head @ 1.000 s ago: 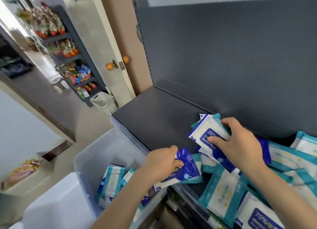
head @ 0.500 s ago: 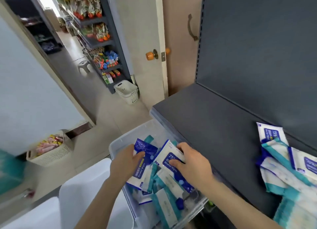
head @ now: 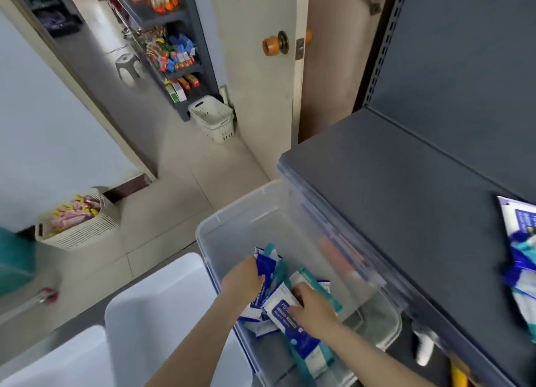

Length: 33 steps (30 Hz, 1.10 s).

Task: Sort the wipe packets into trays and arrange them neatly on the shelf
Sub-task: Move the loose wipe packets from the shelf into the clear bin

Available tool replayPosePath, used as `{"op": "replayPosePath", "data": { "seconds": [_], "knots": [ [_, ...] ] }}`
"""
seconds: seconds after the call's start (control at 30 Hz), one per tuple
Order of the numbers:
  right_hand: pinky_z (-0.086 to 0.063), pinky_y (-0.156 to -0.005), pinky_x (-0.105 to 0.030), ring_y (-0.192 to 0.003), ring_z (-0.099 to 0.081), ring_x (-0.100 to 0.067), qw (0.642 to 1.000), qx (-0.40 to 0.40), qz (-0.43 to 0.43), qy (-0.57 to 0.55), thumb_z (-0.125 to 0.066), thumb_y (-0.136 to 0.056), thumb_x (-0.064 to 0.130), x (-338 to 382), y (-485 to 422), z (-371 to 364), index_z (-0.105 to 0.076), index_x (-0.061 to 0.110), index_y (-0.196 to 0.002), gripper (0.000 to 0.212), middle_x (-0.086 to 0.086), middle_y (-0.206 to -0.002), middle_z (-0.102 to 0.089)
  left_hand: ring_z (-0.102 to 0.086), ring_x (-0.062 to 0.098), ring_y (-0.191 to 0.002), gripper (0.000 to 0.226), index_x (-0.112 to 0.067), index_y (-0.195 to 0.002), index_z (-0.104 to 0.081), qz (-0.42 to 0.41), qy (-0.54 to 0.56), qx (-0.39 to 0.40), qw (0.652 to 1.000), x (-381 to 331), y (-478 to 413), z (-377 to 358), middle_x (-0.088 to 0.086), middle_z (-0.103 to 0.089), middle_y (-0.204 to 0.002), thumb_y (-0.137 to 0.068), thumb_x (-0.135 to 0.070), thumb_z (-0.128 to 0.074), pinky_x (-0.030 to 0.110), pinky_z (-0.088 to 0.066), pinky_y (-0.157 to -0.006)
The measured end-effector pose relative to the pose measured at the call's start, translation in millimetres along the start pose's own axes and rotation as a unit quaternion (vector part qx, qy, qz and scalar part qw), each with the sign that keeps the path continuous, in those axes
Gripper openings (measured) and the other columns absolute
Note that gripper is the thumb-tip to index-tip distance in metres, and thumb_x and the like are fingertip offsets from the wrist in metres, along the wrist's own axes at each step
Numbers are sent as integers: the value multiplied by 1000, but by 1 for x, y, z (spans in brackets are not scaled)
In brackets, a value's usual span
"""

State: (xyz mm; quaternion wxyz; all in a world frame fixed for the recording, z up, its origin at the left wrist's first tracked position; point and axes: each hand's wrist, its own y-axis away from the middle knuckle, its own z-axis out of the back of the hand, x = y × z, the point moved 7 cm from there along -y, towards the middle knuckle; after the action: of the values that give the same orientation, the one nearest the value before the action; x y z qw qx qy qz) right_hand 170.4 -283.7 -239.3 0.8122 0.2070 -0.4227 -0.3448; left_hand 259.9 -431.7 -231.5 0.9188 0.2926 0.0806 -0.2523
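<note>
In clear bin (head: 236, 206) by shelf (head: 406, 183), I saw L hand (head: 242, 278) gripping blue packet (head: 268, 266), R hand (head: 314, 307) gripping white packet (head: 280, 308).

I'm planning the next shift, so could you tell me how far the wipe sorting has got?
Done: some packets lie in the bin. In hand: the left hand and right hand each grip a packet there. Left: a loose pile sits on the shelf, not arranged.

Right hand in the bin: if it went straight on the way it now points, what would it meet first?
Most likely the dark blue packet that the left hand holds, just up-left of the right hand and its white packet; depth between them is unclear.
</note>
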Motion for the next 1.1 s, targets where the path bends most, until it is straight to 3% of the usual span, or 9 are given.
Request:
{"op": "replayPosePath", "data": {
  "seconds": [0.17, 0.3, 0.4, 0.53, 0.7, 0.87, 0.97, 1.1],
  "knots": [
    [-36, -98, -23, -126, -46, -19, 999, 4, -2, 42, -42, -95, 18, -25, 7, 9, -37, 19, -143, 47, -4, -143, -45, -59, 24, -109, 47, -18, -135, -36, 0, -59, -33, 998, -8, -3, -1, 5, -57, -123, -92, -16, -53, 35, -52, -77],
    [-35, -105, -25, -129, -44, -14, 998, -47, 34, 35, -43, -97, 23, -26, 34, 44, -37, 25, -143, 46, 4, -143, -44, -54, 27, -113, 61, -18, -146, -28, -23, -38, -90, 995, -40, 9, 23, 7, -51, -129, -92, -21, -55, 39, -49, -82],
    [-44, -96, -26, -117, -55, -15, 990, -115, 80, 7, -46, -95, 22, -20, 71, 84, -48, 29, -134, 40, 7, -131, -57, -59, 21, -107, 44, -24, -137, -45, -70, 78, -153, 983, -80, 36, 46, 0, -54, -130, -94, -23, -54, 34, -47, -80],
    [-42, -94, -22, -112, -56, -12, 965, -222, 132, -41, -50, -91, 15, -33, 137, 143, -59, 22, -125, 35, 7, -124, -62, -64, 11, -95, 21, -30, -109, -66, -206, 145, -200, 947, -164, 87, 60, -13, -68, -105, -92, -19, -58, 30, -50, -81],
    [-46, -93, -18, -103, -60, 1, 927, -339, 108, -117, -58, -88, 13, -103, 206, 202, -66, 28, -112, 30, 18, -110, -65, -62, -1, -89, 20, -35, -103, -67, -348, 151, -164, 911, -275, 140, 38, -22, -66, -98, -90, -20, -61, 30, -54, -79],
    [-52, -86, -26, -95, -63, -1, 896, -422, 40, -129, -59, -88, 9, -195, 261, 246, -66, 31, -109, 31, 21, -104, -66, -59, -2, -94, 22, -37, -110, -64, -421, 84, -119, 895, -360, 186, -6, -21, -64, -106, -92, -27, -57, 26, -51, -83],
    [-51, -86, -25, -99, -62, -6, 895, -429, -7, -122, -58, -90, 11, -244, 286, 260, -65, 26, -115, 30, 16, -107, -65, -56, 0, -101, 28, -39, -121, -55, -432, 15, -68, 899, -393, 208, -39, -19, -59, -117, -94, -37, -52, 22, -48, -83],
    [-50, -83, -23, -101, -61, -8, 897, -429, -38, -96, -58, -91, 16, -284, 309, 270, -62, 25, -120, 31, 10, -113, -65, -56, 11, -108, 50, -32, -131, -41, -369, -110, -43, 922, -409, 221, -72, -11, -50, -125, -88, -56, -50, 29, -48, -79]
  ]
}}
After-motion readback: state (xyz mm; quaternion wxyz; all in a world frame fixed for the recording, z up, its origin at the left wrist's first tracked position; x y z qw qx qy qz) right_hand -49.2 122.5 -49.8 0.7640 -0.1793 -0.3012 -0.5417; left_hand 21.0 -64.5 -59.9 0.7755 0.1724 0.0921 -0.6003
